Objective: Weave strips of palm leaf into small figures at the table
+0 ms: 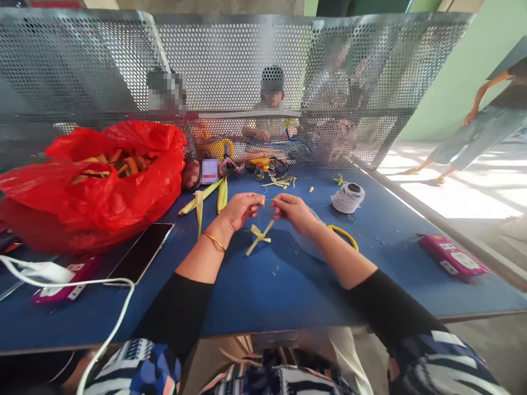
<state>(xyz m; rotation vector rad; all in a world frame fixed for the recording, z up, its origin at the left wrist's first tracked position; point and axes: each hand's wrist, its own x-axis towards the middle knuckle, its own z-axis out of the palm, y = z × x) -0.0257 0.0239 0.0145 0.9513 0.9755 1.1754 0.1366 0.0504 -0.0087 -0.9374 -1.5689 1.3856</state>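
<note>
Pale yellow-green, cross-shaped piece of flat plant strips (259, 237) is near the middle of the blue table (263, 296), between its near edge and the perforated grey metal screen (230, 66) along its far edge. Its long axis slants, one end toward the table's near left corner, the other toward the far right, ending just below the right hand (293, 211). That hand is nearer to it; the left hand (241, 211) is above and to the left of its crossing. Both hands are narrowed to fingertip pinches, close together but apart, with a thin pale thread (268, 199) running between them. Whether the right fingers also grip the strip's upper end, or whether the piece hangs or rests on the tabletop, I cannot tell.
</note>
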